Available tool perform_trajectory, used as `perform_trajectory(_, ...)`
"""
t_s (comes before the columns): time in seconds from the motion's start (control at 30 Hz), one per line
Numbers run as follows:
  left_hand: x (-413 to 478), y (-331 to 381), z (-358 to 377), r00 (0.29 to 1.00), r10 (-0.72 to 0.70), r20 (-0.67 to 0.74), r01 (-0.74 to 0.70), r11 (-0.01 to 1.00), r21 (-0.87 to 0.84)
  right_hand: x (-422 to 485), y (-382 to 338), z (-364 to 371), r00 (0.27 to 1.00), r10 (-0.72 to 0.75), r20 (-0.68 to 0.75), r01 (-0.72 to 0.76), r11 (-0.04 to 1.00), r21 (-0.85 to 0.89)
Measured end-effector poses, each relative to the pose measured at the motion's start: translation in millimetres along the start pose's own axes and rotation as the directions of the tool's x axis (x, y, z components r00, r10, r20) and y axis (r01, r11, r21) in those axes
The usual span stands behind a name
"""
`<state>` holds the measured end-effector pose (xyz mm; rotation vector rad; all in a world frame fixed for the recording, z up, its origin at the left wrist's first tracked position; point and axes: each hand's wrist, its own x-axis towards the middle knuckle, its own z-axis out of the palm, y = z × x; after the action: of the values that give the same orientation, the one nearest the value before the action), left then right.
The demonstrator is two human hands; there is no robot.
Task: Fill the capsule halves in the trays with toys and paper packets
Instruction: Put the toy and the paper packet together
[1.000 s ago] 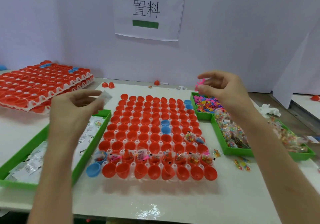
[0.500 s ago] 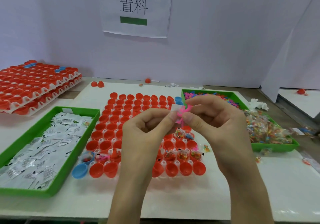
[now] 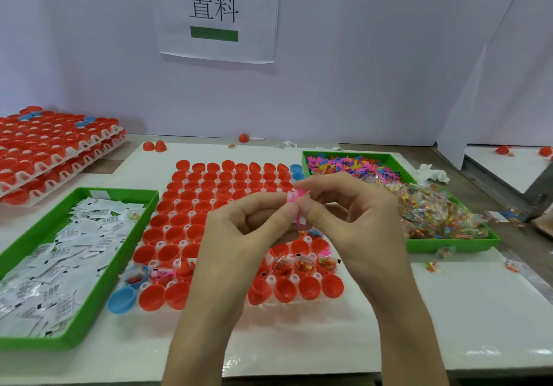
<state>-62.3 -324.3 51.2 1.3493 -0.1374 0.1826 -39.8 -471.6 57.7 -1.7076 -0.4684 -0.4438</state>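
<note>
Above middle capsule tray (image 3: 162,245), left hand (image 3: 239,236) and right hand (image 3: 353,221) both pinching one pink toy (image 3: 292,197), long axis near upright, two stacked trays (image 3: 98,139) far left, one packet bin (image 3: 128,193)

The left hand (image 3: 248,230) and right hand (image 3: 353,221) are held together, fingers curled, a pink toy (image 3: 292,197) pinched between them.

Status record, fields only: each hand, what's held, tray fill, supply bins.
left hand: pinches pink toy and, it seems, a white packet
right hand: pinches the same pair
location: over the capsule tray, mid-tray
filled halves: mainly second-nearest row
nearest row: empty
supplies: paper packets in left green bin; toys in right green bin
</note>
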Motion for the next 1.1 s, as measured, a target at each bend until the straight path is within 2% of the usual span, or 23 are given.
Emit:
perform_trajectory(0.07, 0, -4, -1, 1.0, -0.001, -0.019, 0.001, 1.0, 0.008, 1, 5, -3, 1.0, -0.013, 0.006, 0.013, 1.0, -0.005)
perform_trajectory(0.1, -1, -5, -2, 1.0, -0.007, -0.024, 0.007, 1.0, 0.003, 3, 11, -8, 0.999, -0.006, -0.035, 0.006, 1.0, -0.006)
perform_trajectory(0.17, -2, -4, -5, 1.0, -0.007, -0.019, 0.007, 1.0, -0.002, 6, 30, -25, 0.977, 0.017, -0.211, -0.038, 0.995, -0.097)
perform_trajectory(0.27, -2, 0, -8, 1.0, 0.017, -0.014, -0.017, 1.0, -0.001, 4, 69, -61, 0.895, 0.119, -0.429, -0.276, 0.905, -0.325)
perform_trajectory(0.33, -2, 0, -8, 1.0, 0.029, -0.013, -0.029, 1.0, -0.001, -3, 91, -81, 0.867, 0.243, -0.435, -0.434, 0.797, -0.42)
perform_trajectory(0.4, -2, -2, -8, 1.0, 0.027, -0.011, -0.027, 1.0, -0.005, -9, 105, -89, 0.862, 0.317, -0.395, -0.484, 0.746, -0.458)
perform_trajectory(0.63, -4, 0, -8, 1.0, 0.025, 0.001, -0.025, 0.999, -0.041, -10, 116, -86, 0.819, 0.196, -0.539, -0.45, 0.802, -0.392)
perform_trajectory(0.8, -3, 0, -8, 0.999, 0.007, -0.032, -0.008, 0.999, -0.042, -11, 120, -89, 0.825, 0.2, -0.529, -0.455, 0.79, -0.41)
perform_trajectory(1.0, -3, -2, -7, 1.0, -0.006, -0.023, 0.006, 1.0, -0.02, -11, 116, -88, 0.769, 0.073, -0.635, -0.392, 0.839, -0.378)
perform_trajectory(1.1, -3, -2, -7, 1.0, -0.005, -0.008, 0.005, 1.0, -0.008, -11, 115, -88, 0.767, 0.069, -0.638, -0.373, 0.857, -0.356)
